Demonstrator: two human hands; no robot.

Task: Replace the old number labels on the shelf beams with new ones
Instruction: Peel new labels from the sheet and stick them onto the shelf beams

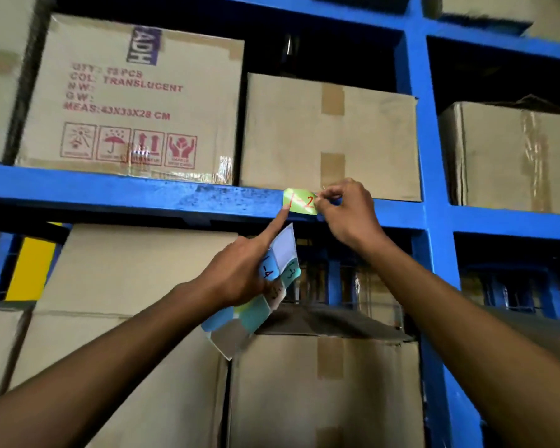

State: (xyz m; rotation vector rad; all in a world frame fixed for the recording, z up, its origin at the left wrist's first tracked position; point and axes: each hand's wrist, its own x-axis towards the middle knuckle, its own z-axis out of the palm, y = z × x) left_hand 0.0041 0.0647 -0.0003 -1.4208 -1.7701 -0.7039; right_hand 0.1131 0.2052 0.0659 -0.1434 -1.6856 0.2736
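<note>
Pinching: right hand [346, 211] fingers close on green label [299, 202] marked 1-2, right edge.
Label place: on blue shelf beam [143, 192], frame centre.
Left hand [243, 273]: forefinger presses label's left edge; remaining fingers clasp label sheet [272, 286].

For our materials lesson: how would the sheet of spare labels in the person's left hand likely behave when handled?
The label sheet probably flops: it bends and droops below the left hand, which grips it with the lower fingers alone. It is likely very light, since the index finger stays free to press the green label. Its glossy backing may be slippery.
</note>
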